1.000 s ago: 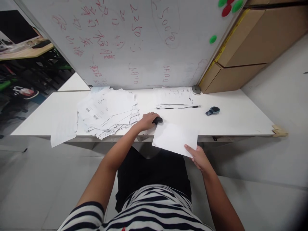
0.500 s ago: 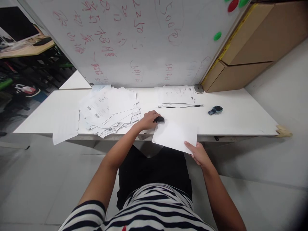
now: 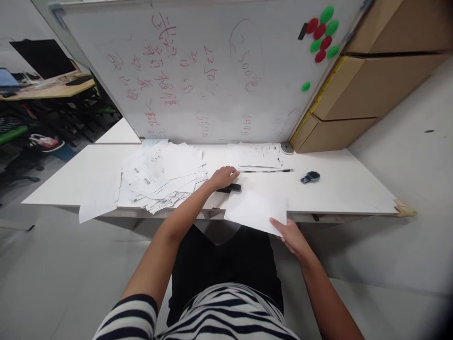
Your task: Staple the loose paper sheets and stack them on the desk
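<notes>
My right hand (image 3: pixel 290 235) grips the near right corner of a sheet of white paper (image 3: pixel 255 210), thumb on top and fingers beneath. The paper juts over the front edge of the white table (image 3: pixel 339 200). Its far left corner lies beside a black stapler (image 3: pixel 233 187), which rests on the table partly hidden by my left wrist. Just beyond the stapler is my left hand (image 3: pixel 223 177), palm down, fingers reaching forward and right, with nothing visible in it. Its fingertips come close to a neat stack of papers (image 3: pixel 260 155).
A messy heap of printed sheets (image 3: pixel 166 172) spreads on the left, with one sheet (image 3: pixel 99 200) hanging over the front edge. A dark watch (image 3: pixel 310 177) lies on the right. Behind stand a whiteboard (image 3: pixel 219 71) with magnets and stacked cardboard boxes (image 3: pixel 339 132). A grey mouse-like object (image 3: pixel 287 148) sits by them.
My left hand has come off the stapler and moved slightly beyond it, so more of the stapler shows. My right hand still holds the paper. The view has tilted up a little.
</notes>
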`<state>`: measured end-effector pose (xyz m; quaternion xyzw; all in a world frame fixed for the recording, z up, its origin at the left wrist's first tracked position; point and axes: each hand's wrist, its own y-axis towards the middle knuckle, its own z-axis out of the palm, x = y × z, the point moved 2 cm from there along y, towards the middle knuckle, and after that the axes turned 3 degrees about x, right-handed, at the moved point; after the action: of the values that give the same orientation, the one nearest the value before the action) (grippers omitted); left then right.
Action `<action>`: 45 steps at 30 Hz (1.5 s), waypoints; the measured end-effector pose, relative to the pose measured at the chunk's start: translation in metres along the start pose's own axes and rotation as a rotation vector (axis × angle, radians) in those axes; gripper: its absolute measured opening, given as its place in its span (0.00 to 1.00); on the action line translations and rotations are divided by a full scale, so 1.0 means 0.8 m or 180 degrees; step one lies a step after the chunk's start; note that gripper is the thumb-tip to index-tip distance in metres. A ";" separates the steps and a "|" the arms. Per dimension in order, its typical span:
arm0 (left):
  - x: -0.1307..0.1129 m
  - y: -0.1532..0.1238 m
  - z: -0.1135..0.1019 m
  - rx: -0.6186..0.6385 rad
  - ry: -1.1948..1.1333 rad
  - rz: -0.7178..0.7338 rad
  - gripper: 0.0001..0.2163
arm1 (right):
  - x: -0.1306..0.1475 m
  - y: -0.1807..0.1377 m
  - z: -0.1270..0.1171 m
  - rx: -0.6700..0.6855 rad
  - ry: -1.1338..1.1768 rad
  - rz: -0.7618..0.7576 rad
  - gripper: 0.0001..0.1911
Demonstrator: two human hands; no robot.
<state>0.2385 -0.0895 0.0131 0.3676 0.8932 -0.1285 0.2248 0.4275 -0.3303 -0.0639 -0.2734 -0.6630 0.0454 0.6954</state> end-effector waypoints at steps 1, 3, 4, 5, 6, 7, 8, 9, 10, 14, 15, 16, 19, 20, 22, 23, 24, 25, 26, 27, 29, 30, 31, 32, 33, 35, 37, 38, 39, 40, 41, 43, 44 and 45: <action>-0.001 0.007 0.005 -0.0015 0.0027 -0.0017 0.24 | -0.001 0.000 0.000 0.0019 -0.0003 -0.0010 0.20; -0.002 0.017 0.015 -0.0006 0.0088 -0.0132 0.25 | -0.005 0.000 -0.001 0.0038 -0.0006 -0.0006 0.20; -0.003 0.020 0.019 0.0011 0.0099 -0.0207 0.25 | -0.007 0.001 -0.001 0.0032 -0.0004 0.0013 0.20; -0.003 0.022 0.022 0.0032 0.0087 -0.0266 0.26 | -0.009 0.001 -0.002 0.0019 -0.0002 0.0036 0.21; -0.002 0.023 0.025 0.0059 0.0068 -0.0301 0.26 | -0.010 0.001 -0.003 0.0008 -0.0008 0.0057 0.21; -0.002 0.024 0.027 0.0088 0.0059 -0.0311 0.27 | -0.011 0.001 -0.003 0.0002 -0.0024 0.0077 0.21; -0.001 0.023 0.028 0.0101 0.0066 -0.0301 0.27 | -0.011 0.001 -0.004 0.0000 -0.0045 0.0088 0.20; 0.000 0.022 0.029 0.0095 0.0096 -0.0284 0.28 | -0.010 0.001 -0.004 0.0011 -0.0067 0.0083 0.20; 0.001 0.022 0.029 0.0077 0.0148 -0.0262 0.28 | -0.009 0.002 -0.005 0.0031 -0.0092 0.0072 0.20; 0.004 0.021 0.033 0.0073 0.0340 -0.0170 0.31 | -0.004 0.001 -0.007 0.0068 -0.0183 0.0067 0.21; 0.003 0.021 0.034 0.0104 0.0367 -0.0154 0.31 | -0.002 0.001 -0.007 0.0068 -0.0213 0.0084 0.22; 0.003 0.021 0.035 0.0123 0.0396 -0.0152 0.31 | -0.001 0.001 -0.008 0.0060 -0.0247 0.0096 0.22; -0.002 0.022 0.037 0.0104 0.0540 -0.0161 0.32 | 0.000 -0.001 -0.008 0.0032 -0.0357 0.0136 0.22; -0.004 0.022 0.038 0.0093 0.0618 -0.0147 0.32 | -0.001 -0.001 -0.008 0.0013 -0.0376 0.0163 0.22; -0.009 0.023 0.041 0.0075 0.0807 -0.0094 0.31 | -0.003 -0.001 -0.008 -0.0040 -0.0383 0.0227 0.21; -0.011 0.024 0.043 0.0077 0.0895 -0.0070 0.29 | -0.004 -0.001 -0.009 -0.0062 -0.0371 0.0248 0.21; -0.013 0.025 0.045 0.0082 0.0962 -0.0067 0.28 | -0.006 -0.001 -0.009 -0.0080 -0.0353 0.0254 0.21; -0.014 0.026 0.048 0.0092 0.0995 -0.0079 0.27 | -0.008 -0.001 -0.009 -0.0090 -0.0331 0.0251 0.21; -0.015 0.027 0.049 0.0100 0.0999 -0.0102 0.27 | -0.010 -0.001 -0.009 -0.0093 -0.0305 0.0237 0.21; -0.015 0.028 0.050 0.0106 0.0977 -0.0123 0.26 | -0.012 -0.001 -0.009 -0.0099 -0.0275 0.0232 0.21; -0.013 0.029 0.049 0.0122 0.0877 -0.0121 0.26 | -0.016 -0.001 -0.007 -0.0104 -0.0216 0.0263 0.21; -0.012 0.029 0.048 0.0134 0.0804 -0.0092 0.26 | -0.017 -0.001 -0.006 -0.0098 -0.0184 0.0274 0.21; -0.010 0.028 0.045 0.0151 0.0711 -0.0050 0.26 | -0.018 -0.001 -0.004 -0.0094 -0.0149 0.0267 0.21; -0.008 0.027 0.042 0.0167 0.0590 -0.0013 0.27 | -0.018 -0.002 -0.003 -0.0091 -0.0118 0.0248 0.21; -0.006 0.026 0.039 0.0167 0.0444 0.0019 0.27 | -0.017 -0.002 -0.002 -0.0096 -0.0095 0.0221 0.21; -0.002 0.023 0.032 0.0131 0.0119 0.0085 0.28 | -0.016 -0.003 0.001 -0.0111 -0.0062 0.0185 0.22; 0.000 0.020 0.027 0.0077 -0.0132 0.0135 0.27 | -0.013 -0.005 0.003 -0.0107 -0.0038 0.0189 0.22; 0.000 0.019 0.025 0.0060 -0.0206 0.0140 0.27 | -0.012 -0.007 0.004 -0.0094 -0.0016 0.0185 0.22; 0.000 0.017 0.024 0.0060 -0.0250 0.0128 0.27 | -0.009 -0.008 0.005 -0.0075 0.0018 0.0181 0.22; -0.001 0.016 0.022 0.0071 -0.0268 0.0093 0.27 | -0.007 -0.010 0.007 -0.0051 0.0063 0.0181 0.22; -0.002 0.016 0.021 0.0084 -0.0271 0.0047 0.27 | -0.004 -0.012 0.009 -0.0036 0.0122 0.0187 0.22; -0.004 0.015 0.020 0.0136 -0.0249 -0.0017 0.28 | 0.003 -0.018 0.012 0.0002 0.0270 0.0234 0.22; -0.005 0.016 0.019 0.0164 -0.0212 -0.0070 0.28 | 0.006 -0.021 0.014 0.0024 0.0341 0.0259 0.22; -0.006 0.016 0.019 0.0184 -0.0170 -0.0121 0.28 | 0.009 -0.024 0.014 0.0035 0.0399 0.0281 0.22</action>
<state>0.2553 -0.0892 0.0018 0.3534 0.8896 -0.1682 0.2354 0.4119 -0.3398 -0.0497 -0.3009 -0.6052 0.0625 0.7343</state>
